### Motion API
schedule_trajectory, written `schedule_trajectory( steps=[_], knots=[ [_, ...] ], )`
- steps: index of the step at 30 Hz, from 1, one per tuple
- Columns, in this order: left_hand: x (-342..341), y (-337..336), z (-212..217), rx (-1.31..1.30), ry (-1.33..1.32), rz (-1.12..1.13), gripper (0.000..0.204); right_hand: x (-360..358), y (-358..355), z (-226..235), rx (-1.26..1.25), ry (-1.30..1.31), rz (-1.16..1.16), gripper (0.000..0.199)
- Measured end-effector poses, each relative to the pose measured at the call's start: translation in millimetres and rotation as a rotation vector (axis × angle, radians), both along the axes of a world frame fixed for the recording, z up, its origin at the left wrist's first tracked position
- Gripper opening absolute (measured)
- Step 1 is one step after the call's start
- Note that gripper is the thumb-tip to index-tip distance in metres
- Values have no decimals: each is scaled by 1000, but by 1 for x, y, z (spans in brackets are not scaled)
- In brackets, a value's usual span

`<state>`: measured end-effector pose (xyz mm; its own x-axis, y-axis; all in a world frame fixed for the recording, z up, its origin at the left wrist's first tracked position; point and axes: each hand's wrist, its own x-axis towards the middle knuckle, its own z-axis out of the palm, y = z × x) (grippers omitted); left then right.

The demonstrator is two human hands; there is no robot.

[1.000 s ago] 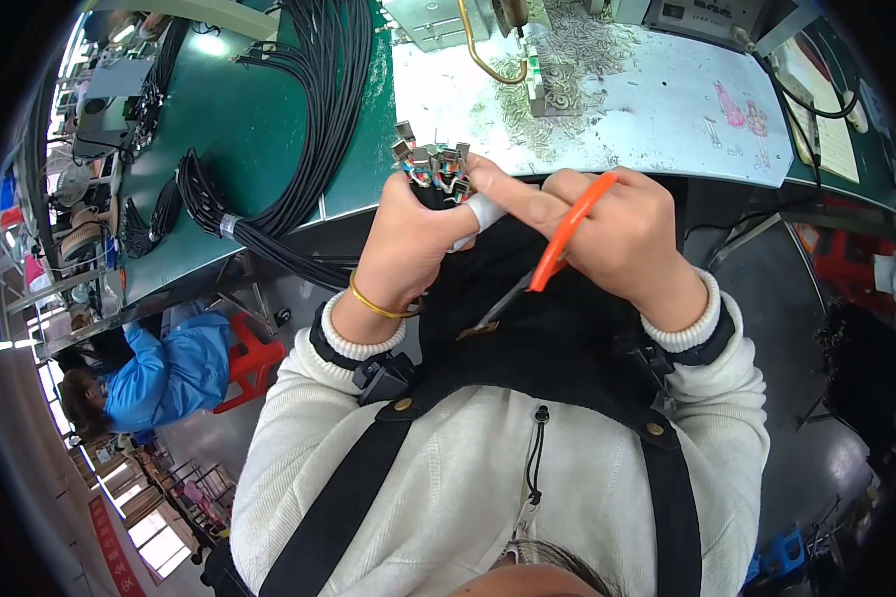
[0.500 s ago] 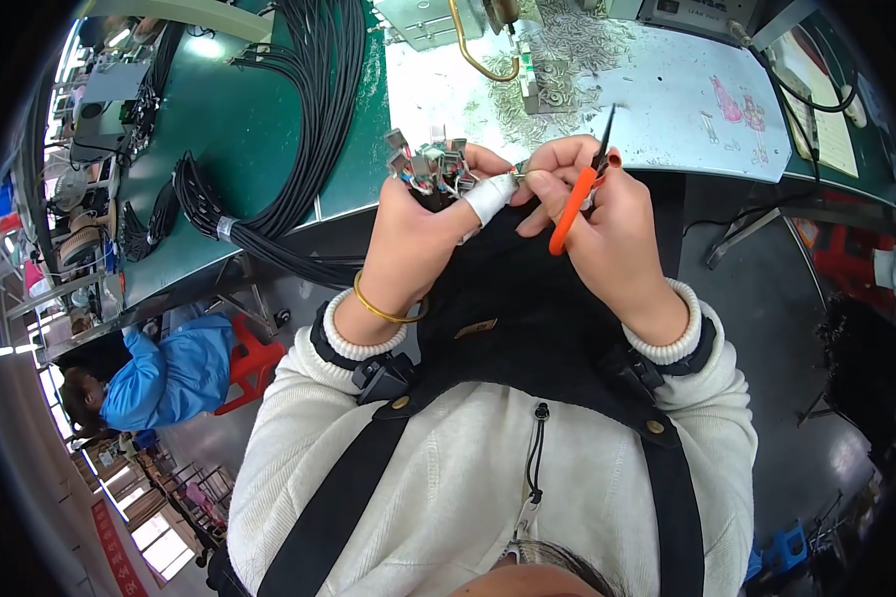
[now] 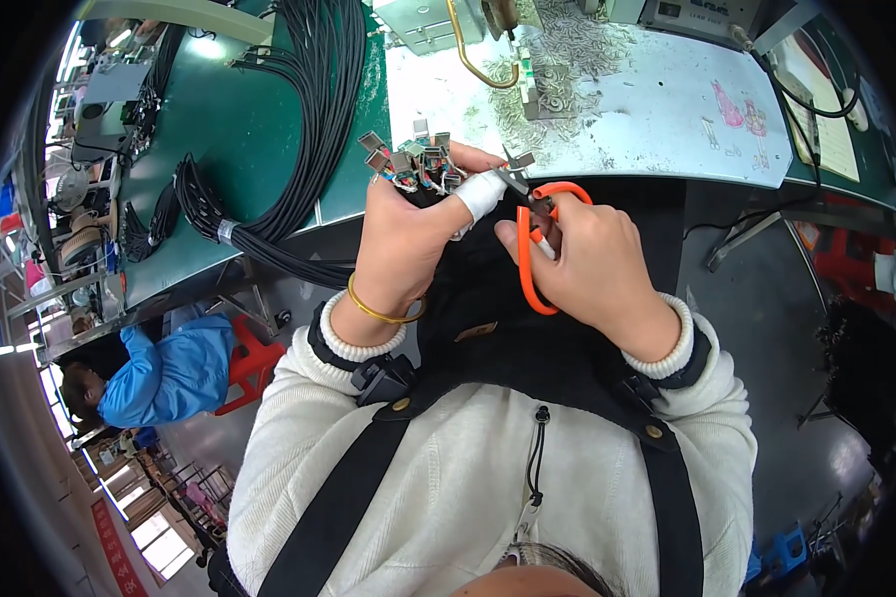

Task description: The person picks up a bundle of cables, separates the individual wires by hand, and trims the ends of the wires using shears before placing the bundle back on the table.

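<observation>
Upper centre, my left hand (image 3: 405, 234) clutches boxy silver metal connectors (image 3: 401, 162); one lone silver connector (image 3: 521, 160) pokes rightward just past its white-wrapped thumb (image 3: 481, 196). My right hand (image 3: 599, 249), farther off, grasps orange-handled metal cutters (image 3: 525, 261) slanting up-left toward it.

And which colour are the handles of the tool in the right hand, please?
The handles are orange; they show best in the head view.
</observation>
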<state>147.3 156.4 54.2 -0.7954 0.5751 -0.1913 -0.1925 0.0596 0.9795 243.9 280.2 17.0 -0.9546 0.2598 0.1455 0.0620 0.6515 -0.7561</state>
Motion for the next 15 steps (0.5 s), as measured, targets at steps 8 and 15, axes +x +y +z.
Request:
schedule_trajectory(
  steps=[8,15],
  knots=[
    [-38,11,-14,66,-315,-152,14,-6,15,0,-603,-159,35,27],
    [-67,41,-23,168,-418,-108,16,-45,33,9,-861,90,-258,22]
  ],
)
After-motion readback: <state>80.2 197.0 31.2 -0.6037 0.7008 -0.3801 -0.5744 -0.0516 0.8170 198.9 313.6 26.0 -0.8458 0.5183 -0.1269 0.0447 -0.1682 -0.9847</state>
